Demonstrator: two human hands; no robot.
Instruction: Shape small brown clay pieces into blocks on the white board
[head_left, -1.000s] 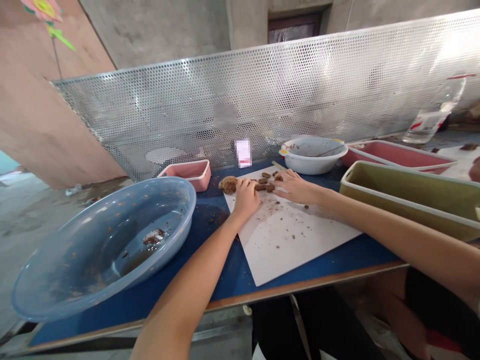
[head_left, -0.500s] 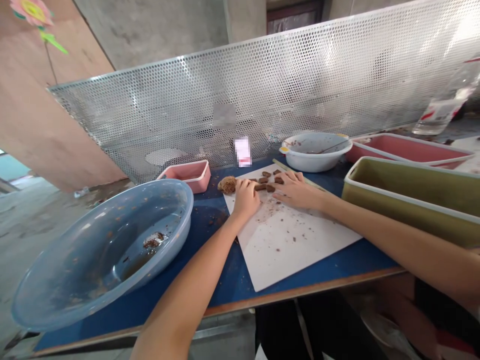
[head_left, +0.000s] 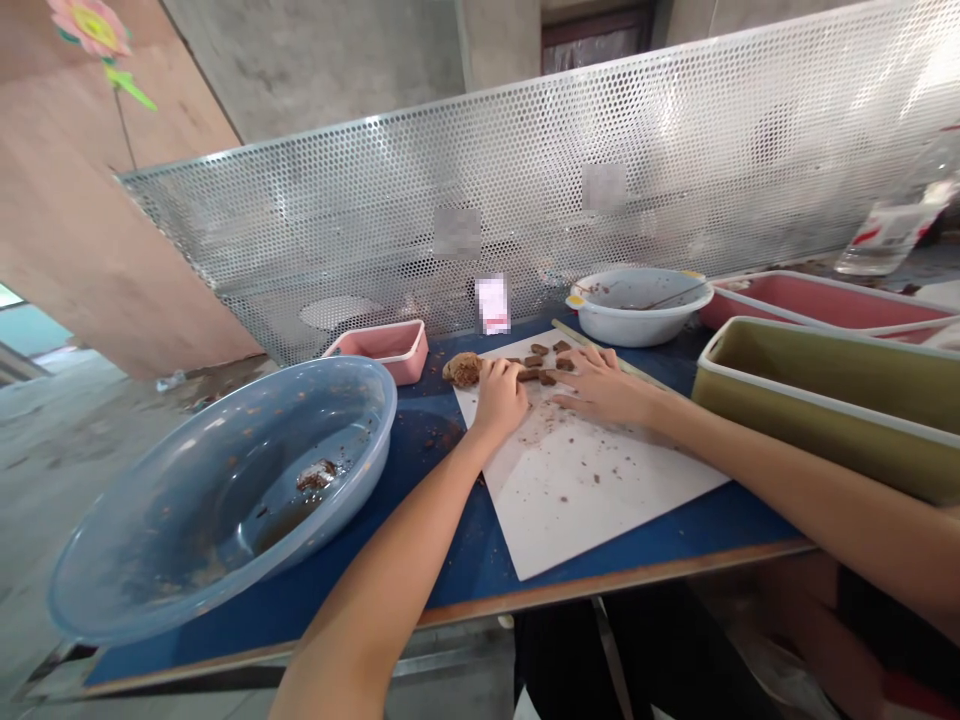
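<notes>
On a white board lie several dark brown chunks and scattered crumbs. My left hand rests near the board's upper left corner with its fingers curled down; what is under them is hidden. A brown stick-like piece shows just right of its fingertips. Against the left side of this hand sits a rough, light brown lump. My right hand lies low over the board with its fingers spread, the fingertips beside or touching the brown chunks.
A large blue basin with murky water stands left. Behind are a small pink container and a white basin. Right are a green trough, a red trough and a bottle. A perforated metal screen closes the back.
The whole view has shifted slightly, so things sit a little further right. Both hands keep nearly the same places over the board and the brown pieces.
</notes>
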